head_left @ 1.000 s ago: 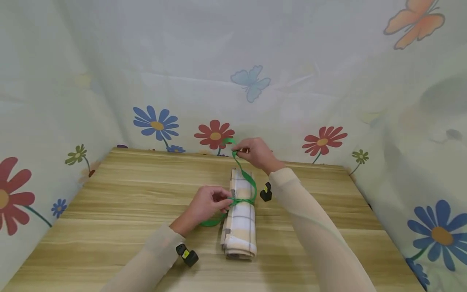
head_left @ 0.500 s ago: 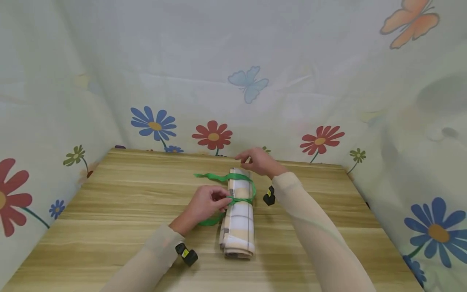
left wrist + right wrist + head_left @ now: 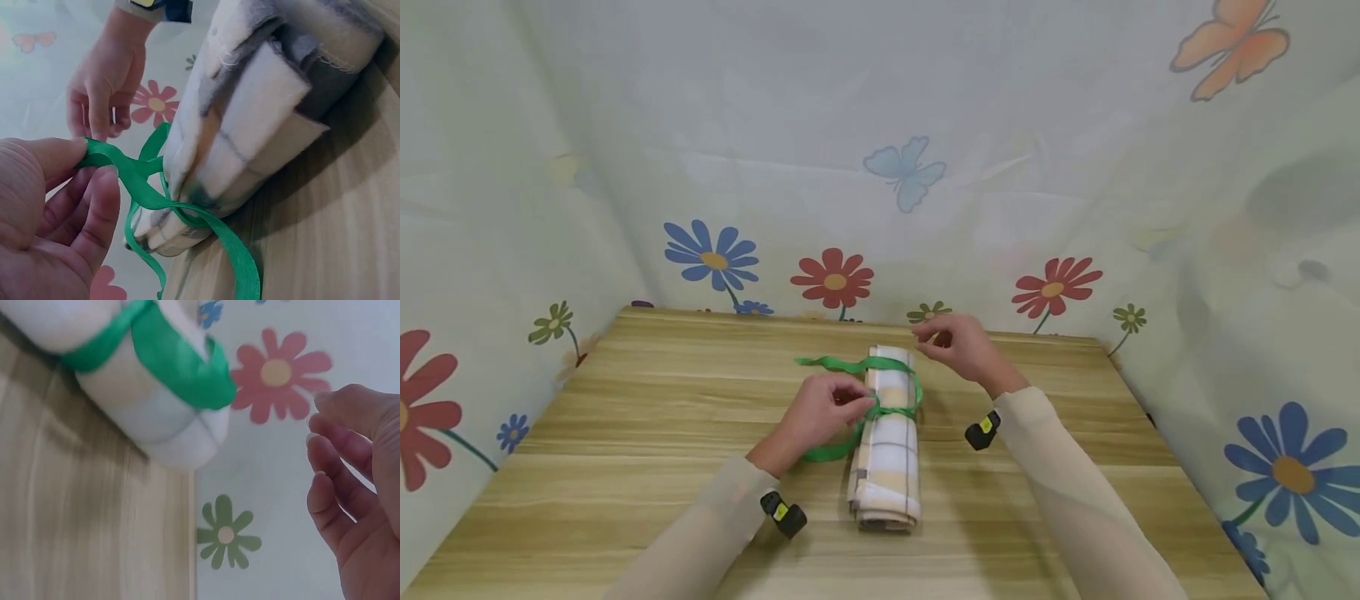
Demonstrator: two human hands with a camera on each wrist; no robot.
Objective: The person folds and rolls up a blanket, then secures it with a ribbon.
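A rolled plaid cloth in white, beige and grey lies lengthwise on the table, with a green ribbon wrapped about its middle. My left hand pinches the ribbon between thumb and fingertips at the roll's left side; in the left wrist view the pinched green ribbon forms a loop, and one tail hangs down. Another tail lies across the roll's far end and out to the left. Off to the right of that far end, my right hand hovers with loosely bent fingers and nothing between them, as the right hand also appears in the right wrist view.
The wooden table carries the roll near its middle. A white curtain printed with flowers and butterflies rises behind the far edge and along both sides. Each sleeve cuff has a small black device strapped to it.
My right hand has let go of the ribbon's far tail and moved right and toward me. That tail has dropped across the roll. The left hand keeps its pinch.
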